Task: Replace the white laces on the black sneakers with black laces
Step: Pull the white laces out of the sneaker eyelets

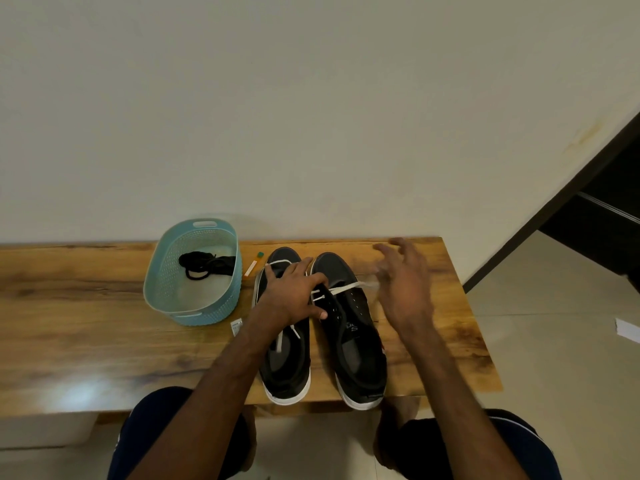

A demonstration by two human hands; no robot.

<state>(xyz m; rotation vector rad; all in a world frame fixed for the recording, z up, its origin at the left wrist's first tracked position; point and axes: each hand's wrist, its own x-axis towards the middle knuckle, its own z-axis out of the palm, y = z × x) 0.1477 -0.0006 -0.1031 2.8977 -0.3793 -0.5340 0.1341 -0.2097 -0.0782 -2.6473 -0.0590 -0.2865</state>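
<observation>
Two black sneakers with white soles stand side by side on the wooden table, toes away from me. My left hand lies across the left sneaker, fingers reaching onto the right sneaker. A white lace runs from the right sneaker's lower eyelets out to the right, toward my right hand. That hand is blurred with its fingers spread, and I cannot tell whether it holds the lace. Another white lace stays on the left sneaker. Black laces lie in a blue basket.
A small orange-and-white stick with a green cap lies between basket and sneakers. A small white packet sits in front of the basket. The wall is directly behind the table. The table's right edge drops to a tiled floor with a white paper.
</observation>
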